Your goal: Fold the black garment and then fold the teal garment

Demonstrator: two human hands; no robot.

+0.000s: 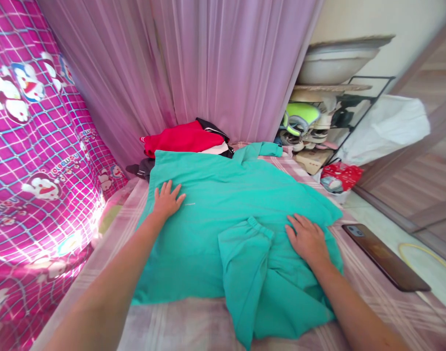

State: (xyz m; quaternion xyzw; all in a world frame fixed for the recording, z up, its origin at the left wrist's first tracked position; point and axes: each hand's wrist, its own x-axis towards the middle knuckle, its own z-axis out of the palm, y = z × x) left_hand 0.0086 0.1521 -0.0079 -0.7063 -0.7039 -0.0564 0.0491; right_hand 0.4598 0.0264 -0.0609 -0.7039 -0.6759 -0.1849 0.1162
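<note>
A teal long-sleeved garment [208,195] lies spread out on a plaid sheet [175,326]. Its near sleeve [245,273] is folded inward over the body, with the elastic cuff pointing away from me. The far sleeve reaches out toward the curtain. My left hand [167,201] rests flat on the left part of the fabric, fingers spread. Palm down, my right hand [309,240] lies on the right part, just beside the folded sleeve, its fingers stretched out. Neither hand grips anything.
Red and dark clothes [188,137] are piled behind the garment, against a purple curtain [223,73]. A phone [386,258] with a cable lies at the right edge. Beyond it stands a rack [369,105] with shoes and basins. A pink patterned cloth [36,170] hangs at left.
</note>
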